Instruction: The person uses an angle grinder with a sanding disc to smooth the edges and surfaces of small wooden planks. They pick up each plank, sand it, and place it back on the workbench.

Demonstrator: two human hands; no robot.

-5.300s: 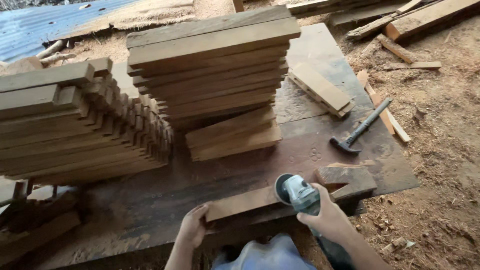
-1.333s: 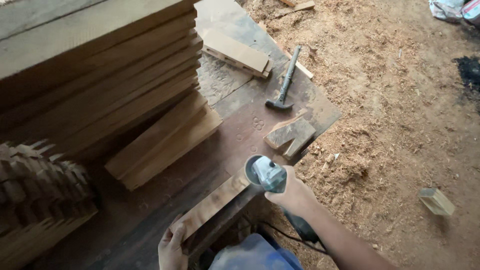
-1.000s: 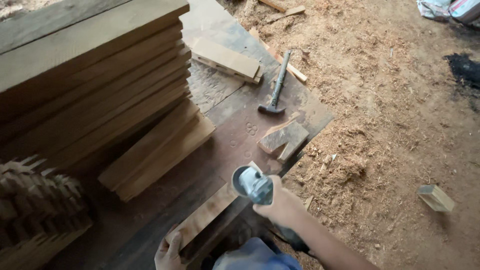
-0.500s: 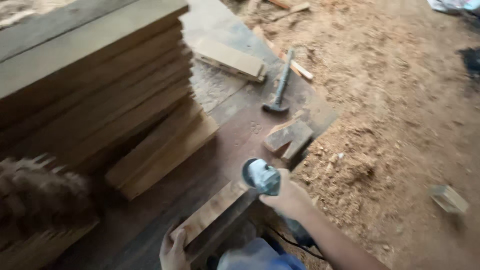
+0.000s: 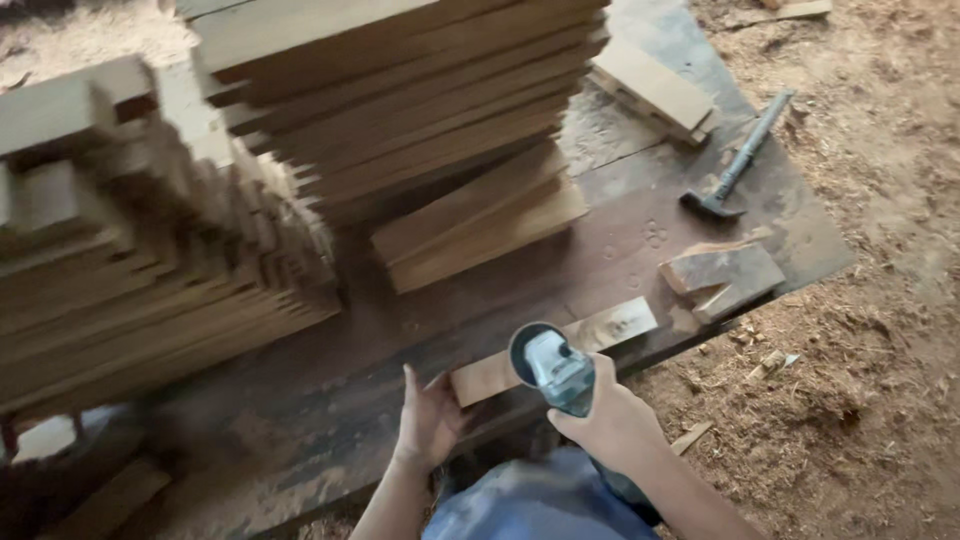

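Wooden strip (image 5: 553, 350) now lies flatter on tabletop (image 5: 640, 240); left hand (image 5: 430, 418) grips its end, right hand (image 5: 610, 425) clenched on grinder (image 5: 555, 368), lifted off.

no packages, no labels, no signs, no screens

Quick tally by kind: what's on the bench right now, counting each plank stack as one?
Plank stacks: 2, tall stack and stepped stack
Angle grinder: 1, in the right hand
Hammer: 1
Workpiece board: 1, at the left hand
Offcut blocks: 2
Total: 7
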